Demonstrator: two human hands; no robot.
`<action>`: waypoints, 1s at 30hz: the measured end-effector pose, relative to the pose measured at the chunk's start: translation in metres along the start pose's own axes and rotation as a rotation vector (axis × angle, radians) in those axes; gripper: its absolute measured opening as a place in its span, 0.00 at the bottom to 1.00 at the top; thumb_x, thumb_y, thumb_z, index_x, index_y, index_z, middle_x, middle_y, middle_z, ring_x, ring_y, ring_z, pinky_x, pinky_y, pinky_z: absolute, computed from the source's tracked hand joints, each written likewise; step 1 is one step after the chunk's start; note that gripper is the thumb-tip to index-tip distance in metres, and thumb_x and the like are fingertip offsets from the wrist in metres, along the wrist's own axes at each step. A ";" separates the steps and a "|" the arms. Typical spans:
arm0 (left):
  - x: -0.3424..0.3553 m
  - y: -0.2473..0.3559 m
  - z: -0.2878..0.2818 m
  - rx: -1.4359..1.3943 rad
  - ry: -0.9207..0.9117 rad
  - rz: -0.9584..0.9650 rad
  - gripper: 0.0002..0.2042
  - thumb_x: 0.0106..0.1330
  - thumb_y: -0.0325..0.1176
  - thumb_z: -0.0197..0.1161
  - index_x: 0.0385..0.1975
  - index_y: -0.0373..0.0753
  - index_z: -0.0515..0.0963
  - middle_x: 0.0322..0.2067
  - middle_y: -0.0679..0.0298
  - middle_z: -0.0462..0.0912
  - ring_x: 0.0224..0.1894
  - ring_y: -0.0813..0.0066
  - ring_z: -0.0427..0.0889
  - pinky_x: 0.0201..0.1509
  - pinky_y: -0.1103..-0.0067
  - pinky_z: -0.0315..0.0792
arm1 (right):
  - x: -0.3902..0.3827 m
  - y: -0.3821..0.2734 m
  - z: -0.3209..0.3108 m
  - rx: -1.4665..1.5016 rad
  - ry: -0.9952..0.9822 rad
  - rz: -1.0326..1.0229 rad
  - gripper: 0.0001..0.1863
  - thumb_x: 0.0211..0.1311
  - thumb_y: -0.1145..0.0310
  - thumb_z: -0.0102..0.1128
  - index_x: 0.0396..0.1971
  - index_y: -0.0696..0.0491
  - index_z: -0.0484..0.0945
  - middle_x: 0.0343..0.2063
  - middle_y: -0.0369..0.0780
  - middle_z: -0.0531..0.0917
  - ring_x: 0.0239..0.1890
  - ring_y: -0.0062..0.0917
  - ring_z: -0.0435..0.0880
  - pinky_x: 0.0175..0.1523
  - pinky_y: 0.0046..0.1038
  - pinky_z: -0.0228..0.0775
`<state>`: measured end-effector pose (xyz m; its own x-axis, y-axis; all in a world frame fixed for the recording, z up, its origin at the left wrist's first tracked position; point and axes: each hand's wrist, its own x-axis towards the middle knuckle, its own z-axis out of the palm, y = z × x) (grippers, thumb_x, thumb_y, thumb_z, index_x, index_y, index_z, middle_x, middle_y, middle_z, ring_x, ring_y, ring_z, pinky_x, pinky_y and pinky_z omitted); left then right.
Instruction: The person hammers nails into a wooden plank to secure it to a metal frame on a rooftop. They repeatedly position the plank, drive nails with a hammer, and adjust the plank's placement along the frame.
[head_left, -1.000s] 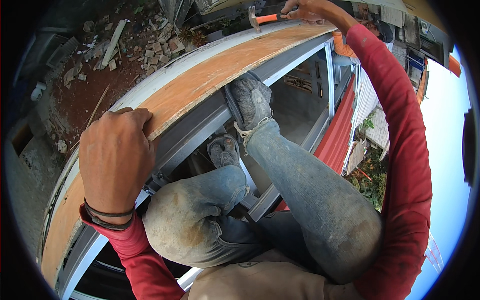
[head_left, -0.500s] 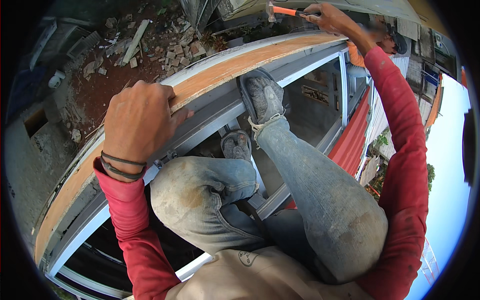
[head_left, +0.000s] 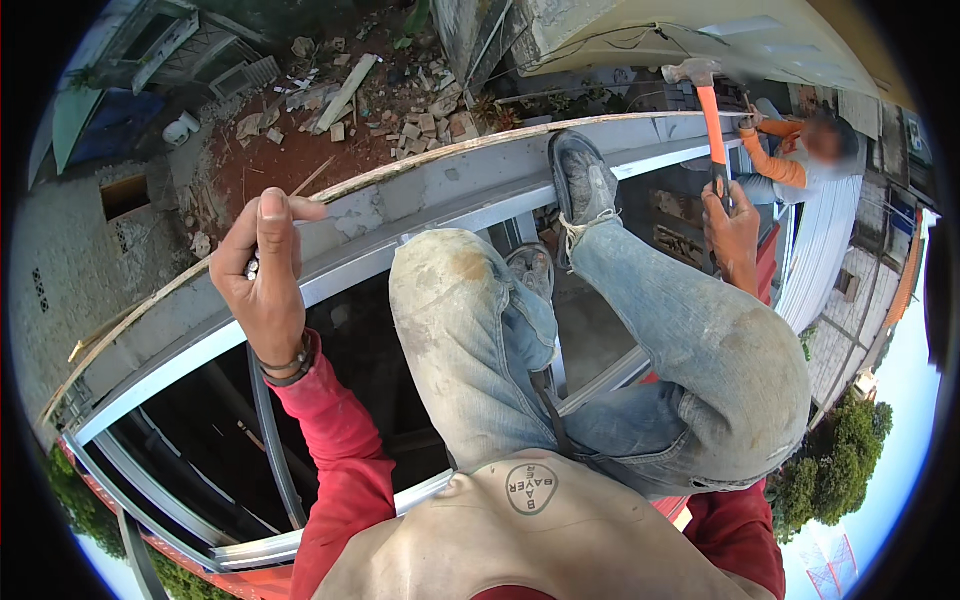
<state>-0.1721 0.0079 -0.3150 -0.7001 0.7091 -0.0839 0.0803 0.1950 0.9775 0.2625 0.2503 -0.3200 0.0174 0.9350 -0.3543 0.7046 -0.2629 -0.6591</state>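
My right hand (head_left: 735,235) grips a hammer (head_left: 711,115) by its black grip. The orange shaft points away from me, with the metal head at the top. My left hand (head_left: 262,275) is closed around small shiny metal pieces (head_left: 252,265), too small to name surely; its thumb and forefinger are raised. This hand is close to the thin edge of a wooden board (head_left: 400,165), which runs along the outer side of a grey wall top (head_left: 350,212). Whether the fingers touch the board, I cannot tell. A metal beam (head_left: 330,280) lies on the near side of the wall.
My shoe (head_left: 583,180) rests on the wall and beam. Dark openings (head_left: 350,345) lie between metal members below me. Beyond the board, the ground drops to red soil with rubble (head_left: 430,130). A co-worker (head_left: 785,165) in orange sleeves is at the far right end.
My left hand has come off the board and turned, thumb up. The right hand has lowered nearer to me, with the hammer now upright. The board's broad face no longer shows, only its edge.
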 end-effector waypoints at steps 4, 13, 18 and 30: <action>-0.058 -0.034 -0.023 -0.028 0.106 -0.288 0.22 0.82 0.47 0.57 0.33 0.33 0.86 0.16 0.80 0.60 0.18 0.93 0.54 0.21 0.84 0.45 | -0.005 0.069 0.019 0.100 0.024 -0.128 0.06 0.72 0.66 0.67 0.39 0.52 0.80 0.20 0.26 0.73 0.18 0.07 0.65 0.22 0.17 0.52; -0.097 -0.020 0.010 -1.025 0.132 -0.485 0.24 0.86 0.52 0.42 0.32 0.42 0.76 0.16 0.78 0.52 0.14 0.89 0.47 0.16 0.84 0.47 | -0.021 -0.075 -0.064 0.463 0.130 -0.365 0.10 0.76 0.62 0.62 0.36 0.51 0.76 0.16 0.25 0.61 0.14 0.09 0.58 0.20 0.18 0.50; -0.033 0.055 0.133 -1.710 -0.107 -0.651 0.15 0.84 0.50 0.49 0.45 0.46 0.75 0.22 0.77 0.60 0.18 0.87 0.56 0.20 0.84 0.56 | -0.033 -0.182 -0.037 0.189 -0.121 -0.373 0.14 0.74 0.58 0.67 0.35 0.54 0.80 0.12 0.23 0.60 0.10 0.07 0.53 0.14 0.19 0.39; 0.023 0.030 0.246 -1.593 0.049 -0.722 0.22 0.83 0.57 0.49 0.49 0.42 0.73 0.24 0.78 0.60 0.21 0.90 0.59 0.24 0.86 0.58 | 0.003 -0.160 0.073 -0.128 -0.511 -0.235 0.16 0.58 0.64 0.82 0.36 0.60 0.86 0.17 0.26 0.76 0.19 0.07 0.64 0.26 0.17 0.49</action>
<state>-0.0116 0.1964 -0.3353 -0.2996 0.7625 -0.5734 -0.9228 -0.3843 -0.0289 0.0984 0.2774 -0.2641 -0.4725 0.7226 -0.5046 0.7288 -0.0016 -0.6847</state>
